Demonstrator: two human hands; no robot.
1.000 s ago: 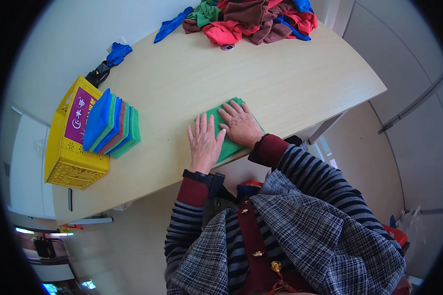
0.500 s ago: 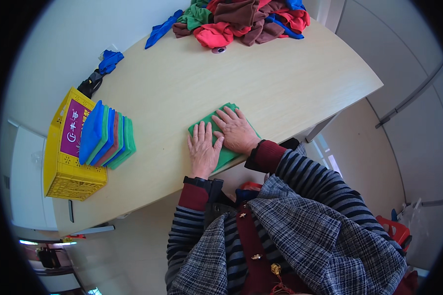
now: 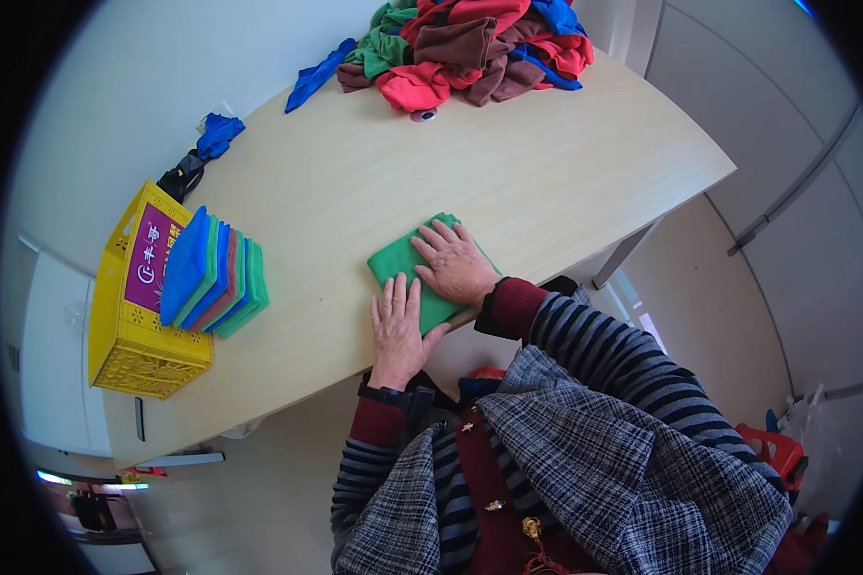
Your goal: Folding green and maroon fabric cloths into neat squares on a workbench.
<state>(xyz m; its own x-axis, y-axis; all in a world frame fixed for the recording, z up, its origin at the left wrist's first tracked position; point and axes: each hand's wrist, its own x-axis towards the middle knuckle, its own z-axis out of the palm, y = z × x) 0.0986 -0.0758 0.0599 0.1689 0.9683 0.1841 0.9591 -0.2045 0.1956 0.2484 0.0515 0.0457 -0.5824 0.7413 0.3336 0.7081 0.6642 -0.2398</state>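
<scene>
A folded green cloth (image 3: pixel 396 257) lies at the tabletop (image 3: pixel 585 163) edge beneath the left hand (image 3: pixel 399 335) and right hand (image 3: pixel 458 265), fingers (image 3: pixel 400 297) straight, gripping nothing. Farther left, stacked folded cloths (image 3: pixel 222 278) stand beside a yellow crate (image 3: pixel 155 359), its contents hidden.

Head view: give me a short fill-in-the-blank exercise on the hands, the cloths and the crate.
1. The left hand and right hand both touch a folded cloth coloured ____.
2. The crate beside the upright stack is mainly ____.
3. The stack's cloth nearest the crate is ____.
4. The loose heap of cloths lies ____ from the person than the stack.

Missing words: green; yellow; blue; farther.
</scene>
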